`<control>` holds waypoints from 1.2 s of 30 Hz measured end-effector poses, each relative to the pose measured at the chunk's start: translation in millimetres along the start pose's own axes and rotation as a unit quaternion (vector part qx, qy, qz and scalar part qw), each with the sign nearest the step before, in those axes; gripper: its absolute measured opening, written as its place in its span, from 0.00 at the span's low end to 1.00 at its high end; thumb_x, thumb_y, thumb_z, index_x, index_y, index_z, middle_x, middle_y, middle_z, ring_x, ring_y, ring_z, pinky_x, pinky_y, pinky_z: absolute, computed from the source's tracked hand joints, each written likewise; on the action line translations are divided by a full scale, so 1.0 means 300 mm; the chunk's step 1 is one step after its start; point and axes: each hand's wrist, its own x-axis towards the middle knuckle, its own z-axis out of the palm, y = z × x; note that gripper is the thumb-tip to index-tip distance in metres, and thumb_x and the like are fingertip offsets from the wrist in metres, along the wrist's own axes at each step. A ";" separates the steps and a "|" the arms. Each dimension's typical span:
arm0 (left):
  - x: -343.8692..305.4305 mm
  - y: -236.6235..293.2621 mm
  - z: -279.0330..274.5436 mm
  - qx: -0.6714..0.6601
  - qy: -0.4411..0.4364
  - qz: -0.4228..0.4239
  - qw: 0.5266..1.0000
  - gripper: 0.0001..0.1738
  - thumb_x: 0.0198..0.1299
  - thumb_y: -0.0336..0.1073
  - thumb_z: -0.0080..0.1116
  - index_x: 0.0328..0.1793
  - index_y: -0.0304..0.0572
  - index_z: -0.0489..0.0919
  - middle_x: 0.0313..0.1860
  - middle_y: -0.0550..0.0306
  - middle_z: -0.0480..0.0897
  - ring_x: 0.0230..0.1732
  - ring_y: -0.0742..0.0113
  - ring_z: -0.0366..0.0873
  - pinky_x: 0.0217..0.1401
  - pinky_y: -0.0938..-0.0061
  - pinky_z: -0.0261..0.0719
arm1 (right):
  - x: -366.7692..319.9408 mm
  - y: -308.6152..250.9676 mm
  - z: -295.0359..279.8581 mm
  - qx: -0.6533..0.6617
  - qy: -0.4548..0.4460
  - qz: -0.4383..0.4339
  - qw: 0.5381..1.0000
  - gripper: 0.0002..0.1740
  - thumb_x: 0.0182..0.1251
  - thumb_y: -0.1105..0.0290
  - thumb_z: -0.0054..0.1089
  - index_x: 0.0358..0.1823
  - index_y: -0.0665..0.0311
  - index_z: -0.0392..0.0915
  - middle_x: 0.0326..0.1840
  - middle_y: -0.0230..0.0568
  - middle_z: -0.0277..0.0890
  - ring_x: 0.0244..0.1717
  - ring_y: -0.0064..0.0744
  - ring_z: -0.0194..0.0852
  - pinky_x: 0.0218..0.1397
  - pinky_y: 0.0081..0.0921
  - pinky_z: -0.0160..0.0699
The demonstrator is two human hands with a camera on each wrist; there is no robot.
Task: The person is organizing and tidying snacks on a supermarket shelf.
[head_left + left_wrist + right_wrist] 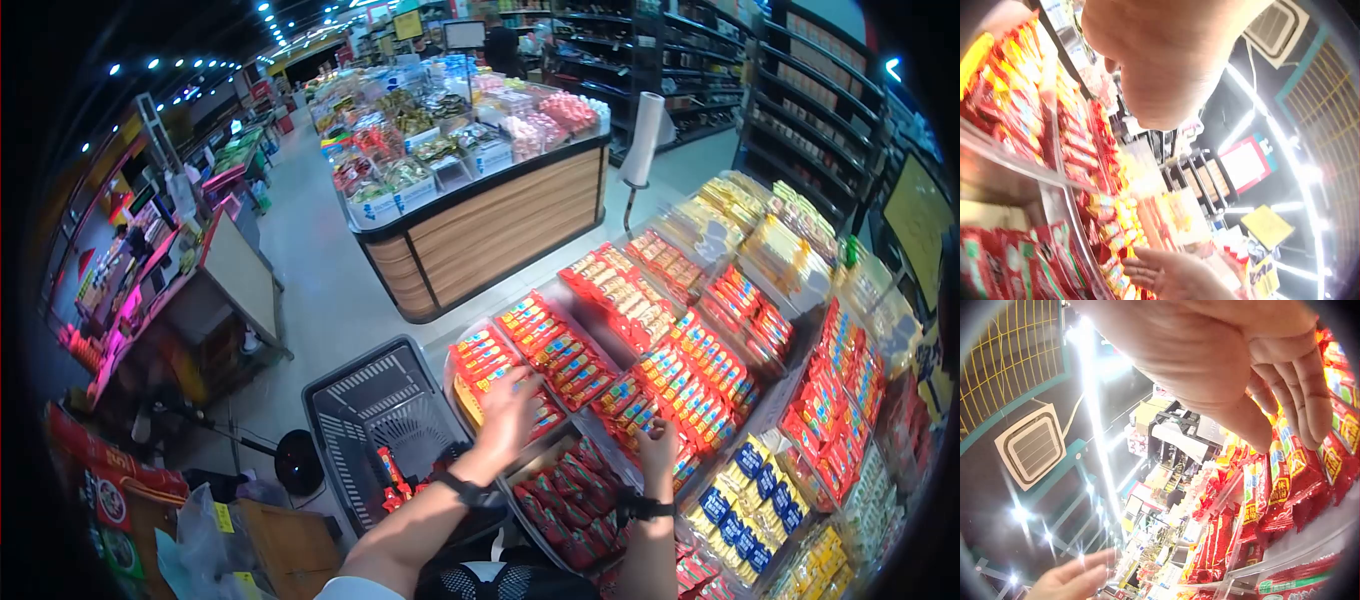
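My left hand (508, 412) is over the front left bin of red-and-yellow snack packs (482, 357), fingers loosely extended and nothing visible in them. In the right wrist view the same left hand (1079, 578) shows straight fingers. My right hand (657, 450) reaches over the neighbouring bin of similar packs (690, 385). Up close in the right wrist view, the right hand (1210, 356) has relaxed fingers (1300, 394) pointing down, tips right at the wrapped packs (1288, 472). Left of the bins stands a grey shopping basket (325, 400) with a few red packs (390, 470) inside.
Dark red packs (575, 500) fill a bin nearest the body. Blue-and-yellow packs (745, 500) lie at right. Clear plastic dividers (1072, 215) separate the bins. A wood-sided display island (500, 240) stands ahead, beside a roll of plastic bags (643, 140). Floor (300, 290) runs along the left.
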 end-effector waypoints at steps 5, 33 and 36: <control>-0.242 -0.499 -0.284 0.116 0.070 -0.202 0.970 0.28 0.55 0.35 0.67 0.63 0.36 0.78 0.60 0.39 0.75 0.63 0.38 0.71 0.67 0.52 0.70 | -0.121 -0.211 -0.119 0.098 -0.089 0.060 0.989 0.12 0.63 0.79 0.66 0.44 0.67 0.73 0.30 0.35 0.77 0.28 0.22 0.75 0.30 0.22 0.73; -0.613 -0.779 0.009 -0.219 -0.355 -0.481 0.771 0.36 0.53 0.51 0.74 0.65 0.42 0.78 0.57 0.41 0.84 0.56 0.49 0.83 0.58 0.56 0.80 | -0.490 -0.554 0.038 -0.104 -0.329 -0.210 0.915 0.18 0.61 0.68 0.71 0.50 0.64 0.79 0.44 0.50 0.83 0.42 0.49 0.85 0.44 0.36 0.84; -0.726 -0.821 0.095 -0.138 -0.326 -0.364 0.861 0.36 0.58 0.41 0.69 0.73 0.46 0.70 0.63 0.44 0.81 0.64 0.47 0.78 0.66 0.60 0.76 | -0.497 -0.500 -0.026 -0.156 -0.360 -0.152 0.907 0.20 0.64 0.58 0.65 0.53 0.61 0.79 0.50 0.52 0.82 0.51 0.54 0.82 0.53 0.43 0.81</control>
